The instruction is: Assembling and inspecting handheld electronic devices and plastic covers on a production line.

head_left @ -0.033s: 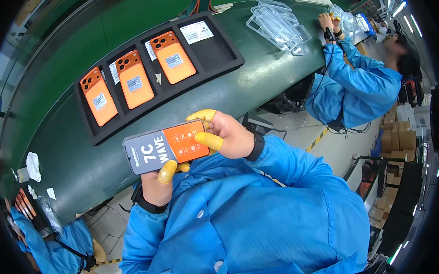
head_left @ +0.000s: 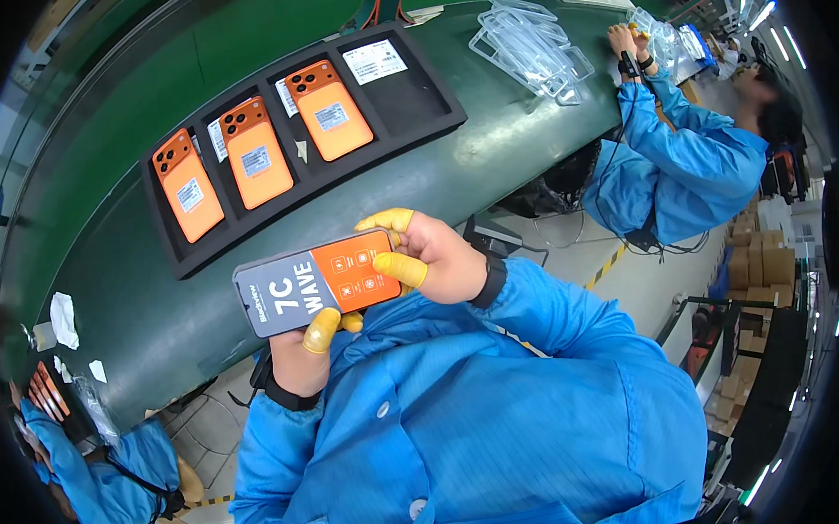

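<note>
Between my hands is a smartphone, its screen side facing up with a grey and orange printed film over it. My left hand grips its lower left edge, the thumb on the front. My right hand holds the orange end, thumb on the face and fingers behind the far edge. Yellow finger cots cover several fingertips. Beyond the phone lies a black foam tray. It holds three orange phones, backs up with labels on them: a left one, a middle one and a right one. The tray's rightmost compartment contains a white label sheet.
A pile of clear plastic cases lies on the green bench at the far right. A co-worker in blue sits beyond it, another at lower left. Torn white paper lies on the bench's left part.
</note>
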Tool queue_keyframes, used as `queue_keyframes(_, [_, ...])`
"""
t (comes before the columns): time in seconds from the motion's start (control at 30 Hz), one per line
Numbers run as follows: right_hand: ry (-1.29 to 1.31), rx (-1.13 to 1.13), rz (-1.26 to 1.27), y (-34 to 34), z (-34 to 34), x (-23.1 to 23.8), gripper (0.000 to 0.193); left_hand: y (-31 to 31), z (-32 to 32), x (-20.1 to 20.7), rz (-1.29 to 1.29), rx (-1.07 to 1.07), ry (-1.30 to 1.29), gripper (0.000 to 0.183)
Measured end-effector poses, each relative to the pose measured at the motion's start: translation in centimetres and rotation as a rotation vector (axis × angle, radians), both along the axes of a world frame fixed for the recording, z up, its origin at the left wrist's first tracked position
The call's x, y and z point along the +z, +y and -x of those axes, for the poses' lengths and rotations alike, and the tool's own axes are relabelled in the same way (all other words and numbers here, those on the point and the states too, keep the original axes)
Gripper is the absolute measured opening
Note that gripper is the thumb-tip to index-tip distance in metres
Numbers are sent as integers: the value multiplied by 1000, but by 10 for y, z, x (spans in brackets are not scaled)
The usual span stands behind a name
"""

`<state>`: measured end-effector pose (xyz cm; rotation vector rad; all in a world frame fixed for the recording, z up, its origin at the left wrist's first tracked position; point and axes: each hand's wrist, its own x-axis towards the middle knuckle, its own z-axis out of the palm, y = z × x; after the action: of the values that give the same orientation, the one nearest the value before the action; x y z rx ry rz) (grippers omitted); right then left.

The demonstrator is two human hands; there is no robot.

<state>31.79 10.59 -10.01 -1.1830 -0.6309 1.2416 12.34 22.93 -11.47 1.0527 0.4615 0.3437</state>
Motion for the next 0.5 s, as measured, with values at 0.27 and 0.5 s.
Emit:
queue_keyframes(0.27, [128, 164, 33, -13, 7, -10, 27, -6, -18, 12, -30, 116, -30, 28])
queue_keyframes(0.5, [127, 66, 142, -14, 8, -10, 20, -8, -19, 11, -92, 114, 57, 24])
